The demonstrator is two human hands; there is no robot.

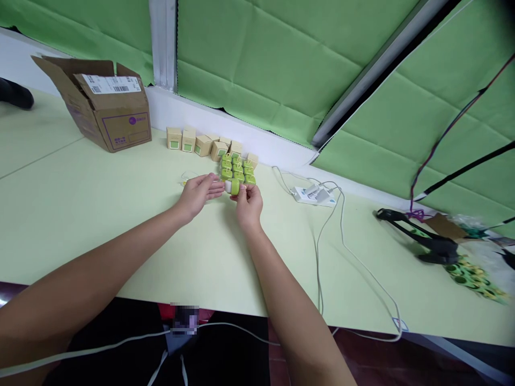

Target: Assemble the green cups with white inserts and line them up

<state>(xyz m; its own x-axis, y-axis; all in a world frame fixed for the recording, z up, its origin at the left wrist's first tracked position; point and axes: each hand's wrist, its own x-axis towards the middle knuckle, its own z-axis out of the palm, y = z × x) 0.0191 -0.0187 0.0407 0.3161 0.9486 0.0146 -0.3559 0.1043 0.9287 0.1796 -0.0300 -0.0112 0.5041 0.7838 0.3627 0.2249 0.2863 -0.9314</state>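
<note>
My right hand (248,203) pinches a small green container with a white end (234,186), tilted on its side above the table. My left hand (200,194) has its fingers stretched flat, the tips close to the container's white end; whether they touch it I cannot tell. Just beyond both hands, several similar green containers (238,176) stand grouped in rows. Behind that group is a line of small brown cardboard boxes (189,140) with green labels. A thin clear item (188,177) lies left of the group, partly hidden by my left hand.
An open cardboard carton (126,128) stands at the back left. A white power strip (314,196) with plugs and trailing cables lies right of my hands. Farther right are a black frame-like tool (426,236) and a pile of green ring-shaped pieces (475,279). Green-covered panels (261,64) rise behind.
</note>
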